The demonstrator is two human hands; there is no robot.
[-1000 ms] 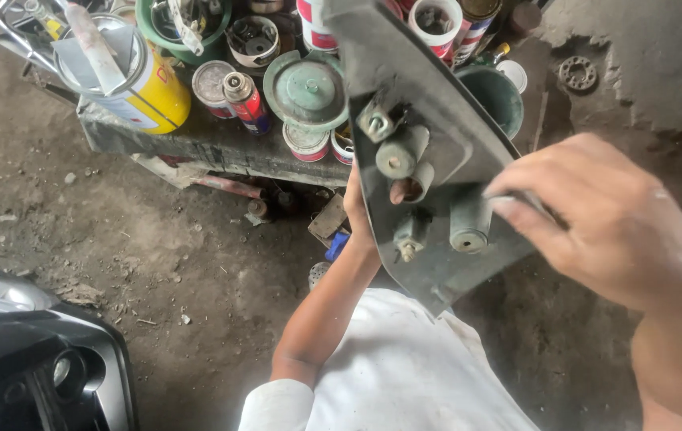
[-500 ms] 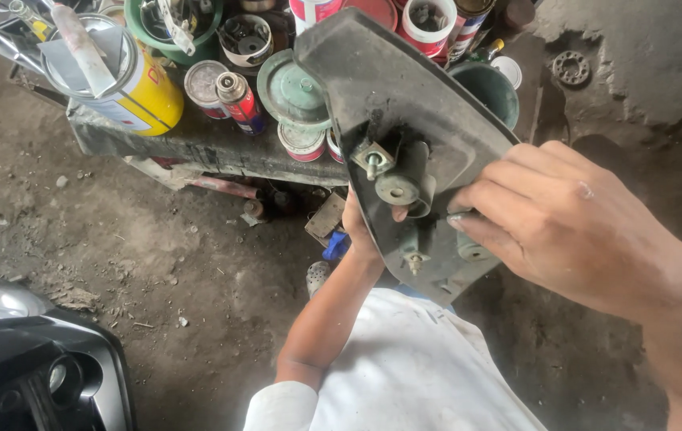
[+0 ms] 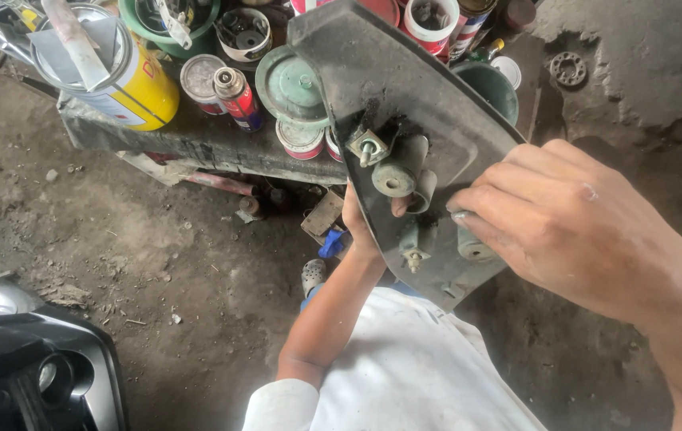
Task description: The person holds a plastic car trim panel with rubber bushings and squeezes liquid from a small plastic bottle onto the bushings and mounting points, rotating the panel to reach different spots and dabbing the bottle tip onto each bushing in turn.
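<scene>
I hold up a dark grey, dusty plastic panel (image 3: 389,88) with round rubber sockets and a small metal clip on its back. My left hand (image 3: 361,223) reaches from under it; a finger shows between the sockets at the panel's middle. My right hand (image 3: 564,223) grips the panel's lower right edge, fingertips pressing by a round socket (image 3: 472,247). A cylindrical grey socket (image 3: 395,172) sticks out near the centre. My white sleeve and shirt (image 3: 405,375) fill the bottom.
A low dirty shelf (image 3: 189,140) behind carries a yellow paint can (image 3: 129,80), a spray can (image 3: 237,96), green lids and several tins. A dark vehicle part (image 3: 29,367) lies at the bottom left on the dirt floor. A metal ring (image 3: 568,68) lies at the upper right.
The panel has tilted and shifted slightly left and up. My right hand has slid from covering a socket to gripping the lower right edge.
</scene>
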